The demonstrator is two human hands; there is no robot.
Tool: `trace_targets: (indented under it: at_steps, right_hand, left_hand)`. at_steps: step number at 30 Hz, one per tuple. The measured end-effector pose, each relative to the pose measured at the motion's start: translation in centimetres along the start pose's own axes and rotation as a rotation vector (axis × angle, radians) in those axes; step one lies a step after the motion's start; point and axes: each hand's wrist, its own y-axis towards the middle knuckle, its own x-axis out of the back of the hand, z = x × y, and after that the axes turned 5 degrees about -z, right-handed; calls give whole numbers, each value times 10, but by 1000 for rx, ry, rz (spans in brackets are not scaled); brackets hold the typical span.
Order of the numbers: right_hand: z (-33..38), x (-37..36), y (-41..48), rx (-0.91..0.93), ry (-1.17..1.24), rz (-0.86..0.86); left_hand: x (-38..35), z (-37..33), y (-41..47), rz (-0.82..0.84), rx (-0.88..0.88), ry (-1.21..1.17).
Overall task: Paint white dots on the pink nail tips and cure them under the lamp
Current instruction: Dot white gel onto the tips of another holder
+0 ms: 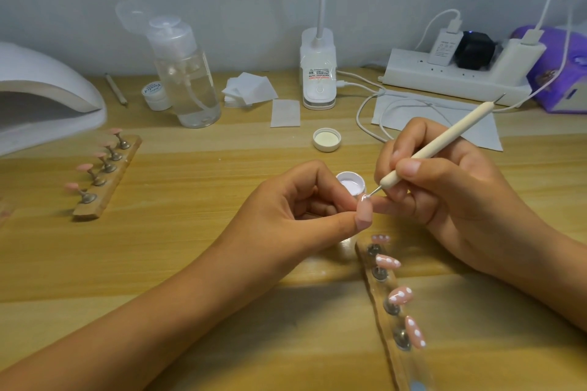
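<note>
My left hand (305, 209) pinches a pink nail tip (363, 211) between thumb and fingers, just above the table. My right hand (444, 200) grips a cream dotting tool (438, 144) like a pen; its metal point touches the top of that nail tip. An open pot of white gel (351, 182) stands right behind the fingers. A wooden strip (386, 289) at the lower right carries several pink tips with white dots (400, 295). A second strip (108, 174) at the left holds several plain pink tips. The white curing lamp (41, 95) sits at the far left.
The pot's lid (326, 139) lies upside down behind the hands. Further back stand a clear pump bottle (187, 79), a small white jar (155, 95), lint wipes (251, 89), a desk lamp base (318, 73), a power strip (457, 73) with cables and a purple box (562, 73).
</note>
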Motion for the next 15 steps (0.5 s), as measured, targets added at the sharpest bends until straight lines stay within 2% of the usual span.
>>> trace_targets:
  at_steps: [15]
  right_hand:
    - [2,4,2,31,10,-20]
  left_hand:
    - [1,0,0,-2,-4,-16]
